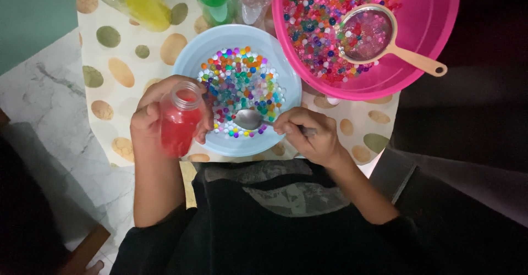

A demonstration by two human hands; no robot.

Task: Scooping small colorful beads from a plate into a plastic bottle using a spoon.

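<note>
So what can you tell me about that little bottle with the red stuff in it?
The small bottle looks like clear plastic, with an open round mouth and no cap on it. It is mostly full of red beads. The left hand wraps around it, holding it tilted, mouth toward the pale blue bowl of mixed coloured beads, at the bowl's near-left rim.

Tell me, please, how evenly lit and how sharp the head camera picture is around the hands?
Head view: light falls on the blue plate and pink basin, which look sharp; the right side and lower edge sink into dark shadow. The left hand holding the red bottle is clear; the right hand and spoon look slightly soft.
</note>
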